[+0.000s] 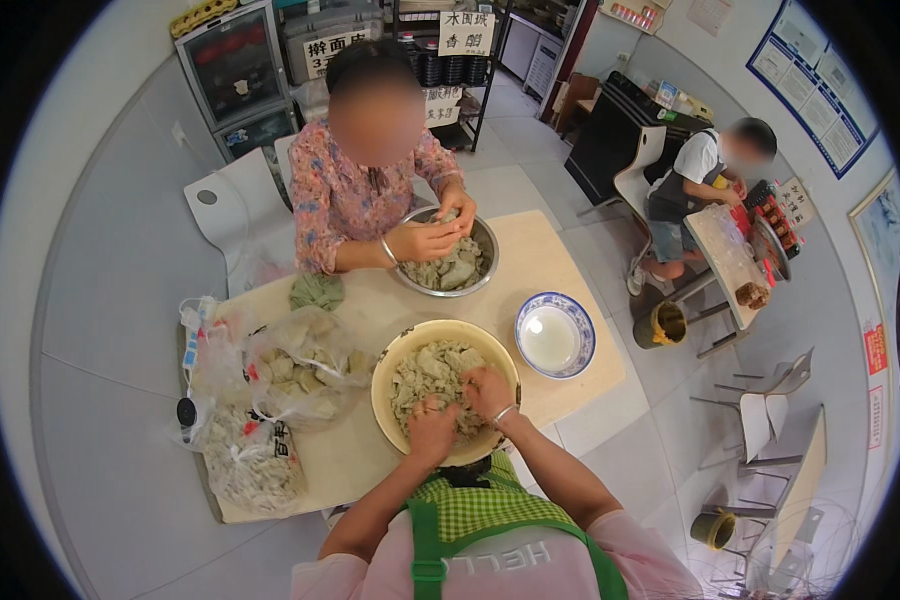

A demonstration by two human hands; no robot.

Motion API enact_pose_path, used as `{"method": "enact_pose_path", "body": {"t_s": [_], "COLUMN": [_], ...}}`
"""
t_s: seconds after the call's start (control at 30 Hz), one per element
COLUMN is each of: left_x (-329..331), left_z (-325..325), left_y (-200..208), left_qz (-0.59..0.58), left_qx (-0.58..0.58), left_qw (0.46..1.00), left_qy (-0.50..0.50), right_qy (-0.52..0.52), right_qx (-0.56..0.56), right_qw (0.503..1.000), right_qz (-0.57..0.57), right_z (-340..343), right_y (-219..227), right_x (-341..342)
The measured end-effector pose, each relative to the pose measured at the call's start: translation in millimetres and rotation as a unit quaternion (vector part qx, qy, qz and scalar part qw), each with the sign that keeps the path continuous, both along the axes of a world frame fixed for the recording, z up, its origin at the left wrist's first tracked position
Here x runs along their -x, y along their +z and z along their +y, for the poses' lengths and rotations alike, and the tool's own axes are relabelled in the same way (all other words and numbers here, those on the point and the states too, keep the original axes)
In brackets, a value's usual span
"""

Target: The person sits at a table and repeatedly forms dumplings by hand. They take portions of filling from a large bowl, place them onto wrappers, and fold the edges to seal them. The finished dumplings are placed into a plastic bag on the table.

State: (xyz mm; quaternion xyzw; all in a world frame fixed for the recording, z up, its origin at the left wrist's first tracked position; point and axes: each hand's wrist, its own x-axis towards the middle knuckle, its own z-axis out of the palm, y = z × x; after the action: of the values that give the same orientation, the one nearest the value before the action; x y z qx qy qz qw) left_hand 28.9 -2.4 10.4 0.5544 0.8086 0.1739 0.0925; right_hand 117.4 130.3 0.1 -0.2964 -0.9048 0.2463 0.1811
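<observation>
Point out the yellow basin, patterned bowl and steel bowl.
Yellow basin (440, 332), head view, far inner wall.
Patterned bowl (587, 338), head view, right inner wall.
Steel bowl (490, 246), head view, right inner wall.

Pale yellow basin (377, 395) with dark-flecked rim, grey-green dough (440, 368), white bowl (587, 342) patterned in blue, milky white liquid (550, 340), silver-grey metal bowl (491, 250), beige tabletop (355, 480), green-and-pale checked apron (475, 500) edged in solid green, pale pink top (370, 570), co-worker's pink blouse (315, 175) with multicoloured florals
</observation>
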Motion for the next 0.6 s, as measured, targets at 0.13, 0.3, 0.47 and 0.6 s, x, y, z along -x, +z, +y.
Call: {"method": "enact_pose_path", "body": {"t_s": [0.13,0.3,0.47,0.6], "left_x": [0,10,35,24], "left_z": [6,13,6,6], "left_y": [-23,-28,6,14], "left_qz": [0.027,-0.131,-0.103,-0.049], "left_qx": [-0.022,0.086,0.084,-0.160], "left_qw": [0.993,0.987,0.989,0.975], "left_qy": [-0.117,-0.031,0.060,0.143], "right_qy": [-0.015,0.007,0.001,0.016], "right_qx": [0.131,0.069,0.206,0.369], "right_qw": [0.990,0.998,0.978,0.922], "right_qz": [0.059,-0.008,-0.020,0.117], "right_z": [12,8,24,12], "right_y": [2,-36,-32,-19], "right_x": [34,63,54,43]}}
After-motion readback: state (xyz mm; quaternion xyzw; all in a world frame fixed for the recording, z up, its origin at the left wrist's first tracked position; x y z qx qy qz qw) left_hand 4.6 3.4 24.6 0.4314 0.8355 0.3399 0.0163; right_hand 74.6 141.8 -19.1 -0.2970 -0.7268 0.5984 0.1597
